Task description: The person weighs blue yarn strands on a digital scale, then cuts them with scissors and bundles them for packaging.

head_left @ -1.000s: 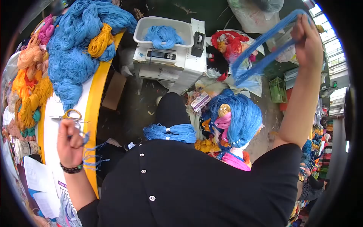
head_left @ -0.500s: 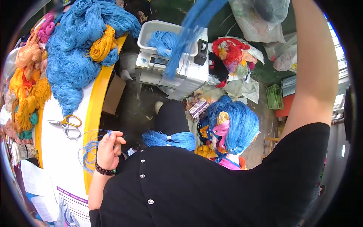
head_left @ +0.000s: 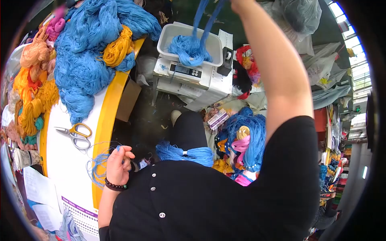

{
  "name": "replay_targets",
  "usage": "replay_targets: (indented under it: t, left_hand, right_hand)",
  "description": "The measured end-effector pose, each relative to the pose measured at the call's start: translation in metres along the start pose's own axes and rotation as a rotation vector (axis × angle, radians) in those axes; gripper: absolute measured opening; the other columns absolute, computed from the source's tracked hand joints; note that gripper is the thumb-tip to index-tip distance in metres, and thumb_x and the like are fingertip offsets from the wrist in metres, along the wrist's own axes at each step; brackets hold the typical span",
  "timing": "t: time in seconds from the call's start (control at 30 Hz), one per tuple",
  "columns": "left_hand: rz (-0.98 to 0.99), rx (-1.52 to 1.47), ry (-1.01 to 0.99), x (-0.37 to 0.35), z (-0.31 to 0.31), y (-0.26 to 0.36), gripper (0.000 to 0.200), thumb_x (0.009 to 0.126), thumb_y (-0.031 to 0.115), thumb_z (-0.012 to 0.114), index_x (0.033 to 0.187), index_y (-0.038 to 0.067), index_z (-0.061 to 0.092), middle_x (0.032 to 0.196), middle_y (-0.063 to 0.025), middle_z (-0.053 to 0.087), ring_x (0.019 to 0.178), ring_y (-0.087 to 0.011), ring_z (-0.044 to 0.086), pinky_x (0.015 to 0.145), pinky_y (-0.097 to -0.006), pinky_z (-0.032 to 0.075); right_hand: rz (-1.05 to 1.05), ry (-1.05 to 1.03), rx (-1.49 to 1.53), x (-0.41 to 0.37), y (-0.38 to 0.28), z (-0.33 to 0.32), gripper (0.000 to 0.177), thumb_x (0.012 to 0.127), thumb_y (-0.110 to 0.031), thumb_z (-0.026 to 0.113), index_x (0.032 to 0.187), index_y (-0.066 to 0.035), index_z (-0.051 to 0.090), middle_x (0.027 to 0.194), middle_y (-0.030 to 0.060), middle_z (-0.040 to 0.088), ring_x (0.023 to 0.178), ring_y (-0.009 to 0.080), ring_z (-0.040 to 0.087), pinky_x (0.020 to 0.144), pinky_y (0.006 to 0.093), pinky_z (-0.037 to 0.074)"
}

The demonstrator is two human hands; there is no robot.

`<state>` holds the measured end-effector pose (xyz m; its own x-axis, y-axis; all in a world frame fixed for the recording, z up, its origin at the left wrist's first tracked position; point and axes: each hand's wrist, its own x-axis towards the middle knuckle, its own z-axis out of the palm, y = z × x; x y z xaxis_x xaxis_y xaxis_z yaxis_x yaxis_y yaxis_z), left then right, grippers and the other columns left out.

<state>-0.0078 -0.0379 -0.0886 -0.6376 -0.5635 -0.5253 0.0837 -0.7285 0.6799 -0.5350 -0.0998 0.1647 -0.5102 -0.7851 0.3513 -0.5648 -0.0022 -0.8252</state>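
Note:
My left hand (head_left: 118,164) is closed, fingers pinched on blue thread (head_left: 96,168) whose loose loops hang over the table edge. My right hand (head_left: 240,5) is at the top edge, mostly cut off, beside blue strands (head_left: 209,24) that hang down into a white tray (head_left: 163,45). More blue yarn (head_left: 187,50) lies in the tray, which sits on a scale (head_left: 185,70). A tied blue skein (head_left: 185,154) rests across my lap. Scissors (head_left: 74,133) with one yellow and one grey handle loop lie on the table, left of my left hand.
The white table with a yellow edge (head_left: 108,96) holds a blue yarn heap (head_left: 80,60) and a yellow skein (head_left: 118,47). Orange yarn (head_left: 28,86) is at far left. A multicoloured yarn bundle (head_left: 245,140) stands right of my lap. Plastic bags (head_left: 299,20) are at the upper right.
The blue strands on the right have swung over and lowered into the tray. My right arm has moved left in view. The camera view has shifted slightly; my left hand keeps its pinch.

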Motion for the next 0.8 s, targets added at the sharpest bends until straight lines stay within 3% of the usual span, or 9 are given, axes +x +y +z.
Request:
replay_targets:
  t: [0.07, 0.13, 0.2, 0.3, 0.37, 0.5, 0.67, 0.73, 0.8]
  left_hand:
    - [-0.003, 0.005, 0.010, 0.000, 0.000, -0.001, 0.024, 0.099, 0.023, 0.047, 0.103, 0.002, 0.058, 0.081, -0.0049, 0.064, 0.047, -0.0021, 0.033, 0.043, -0.0177, 0.025]
    - [-0.019, -0.014, 0.009, 0.001, -0.002, -0.003, 0.024, 0.099, 0.023, 0.047, 0.103, 0.002, 0.058, 0.081, -0.0052, 0.065, 0.047, -0.0022, 0.033, 0.043, -0.0177, 0.025]
    - [-0.013, -0.023, 0.017, 0.002, -0.006, -0.005, 0.024, 0.099, 0.023, 0.047, 0.102, 0.002, 0.058, 0.081, -0.0051, 0.065, 0.046, -0.0022, 0.033, 0.043, -0.0177, 0.025]
    - [0.001, -0.030, 0.026, 0.001, -0.007, -0.003, 0.023, 0.099, 0.022, 0.047, 0.102, 0.002, 0.058, 0.081, -0.0051, 0.064, 0.046, -0.0023, 0.033, 0.043, -0.0177, 0.026]
    - [0.004, -0.027, 0.027, 0.001, -0.007, -0.004, 0.023, 0.099, 0.022, 0.047, 0.102, 0.002, 0.059, 0.081, -0.0051, 0.064, 0.047, -0.0023, 0.033, 0.044, -0.0177, 0.026]
    - [-0.022, 0.003, 0.012, 0.003, -0.003, -0.003, 0.023, 0.100, 0.023, 0.046, 0.102, 0.003, 0.058, 0.080, -0.0033, 0.063, 0.047, -0.0025, 0.032, 0.043, -0.0175, 0.026]
    - [-0.017, 0.006, 0.011, 0.000, -0.002, -0.005, 0.023, 0.100, 0.023, 0.046, 0.102, 0.003, 0.058, 0.080, -0.0027, 0.063, 0.047, -0.0025, 0.032, 0.043, -0.0174, 0.025]
    - [-0.018, -0.009, 0.004, -0.003, -0.004, -0.006, 0.023, 0.099, 0.023, 0.048, 0.103, 0.003, 0.058, 0.081, -0.0035, 0.063, 0.047, -0.0024, 0.033, 0.043, -0.0172, 0.026]
    - [-0.026, 0.002, 0.021, -0.005, -0.004, -0.007, 0.023, 0.099, 0.023, 0.048, 0.103, 0.004, 0.058, 0.081, -0.0029, 0.063, 0.047, -0.0023, 0.033, 0.043, -0.0168, 0.025]
  right_hand:
    - [-0.133, 0.130, 0.056, 0.005, 0.071, 0.023, 0.014, 0.087, -0.014, 0.052, 0.080, -0.006, 0.061, 0.064, 0.0023, 0.054, 0.055, 0.0119, 0.048, 0.051, 0.0250, 0.038]
    - [-0.336, -0.014, -0.629, -0.044, 0.129, 0.048, 0.022, 0.085, -0.028, 0.055, 0.094, -0.009, 0.064, 0.082, 0.0158, 0.066, 0.081, 0.0340, 0.064, 0.069, 0.0422, 0.050]
    - [-0.222, -0.053, -0.925, -0.099, 0.149, 0.080, 0.020, 0.087, -0.025, 0.051, 0.089, -0.010, 0.063, 0.091, 0.0160, 0.066, 0.088, 0.0353, 0.062, 0.072, 0.0491, 0.047]
    - [-0.317, -0.135, -0.987, -0.167, 0.166, 0.102, 0.012, 0.082, -0.021, 0.060, 0.088, -0.011, 0.061, 0.096, 0.0082, 0.064, 0.099, 0.0293, 0.058, 0.087, 0.0476, 0.040]
    - [-0.427, 0.046, -0.920, -0.198, 0.167, 0.113, 0.018, 0.080, -0.022, 0.064, 0.090, -0.008, 0.059, 0.103, 0.0079, 0.062, 0.102, 0.0291, 0.055, 0.088, 0.0445, 0.039]
    - [-0.280, 0.222, -0.773, -0.227, 0.151, 0.114, 0.035, 0.076, -0.022, 0.070, 0.105, -0.006, 0.060, 0.118, 0.0097, 0.059, 0.111, 0.0310, 0.052, 0.093, 0.0438, 0.038]
    - [-0.130, 0.353, -0.614, -0.260, 0.155, 0.090, 0.027, 0.078, -0.017, 0.066, 0.103, -0.005, 0.063, 0.096, 0.0135, 0.065, 0.091, 0.0334, 0.060, 0.081, 0.0399, 0.047]
    - [0.118, 0.447, -0.512, -0.269, 0.181, 0.069, 0.018, 0.081, -0.018, 0.064, 0.094, -0.006, 0.067, 0.090, 0.0142, 0.066, 0.085, 0.0333, 0.062, 0.076, 0.0400, 0.049]
    - [0.236, 0.463, -0.706, -0.277, 0.218, 0.041, 0.018, 0.081, -0.023, 0.064, 0.089, -0.008, 0.071, 0.084, 0.0144, 0.068, 0.079, 0.0308, 0.065, 0.072, 0.0377, 0.051]
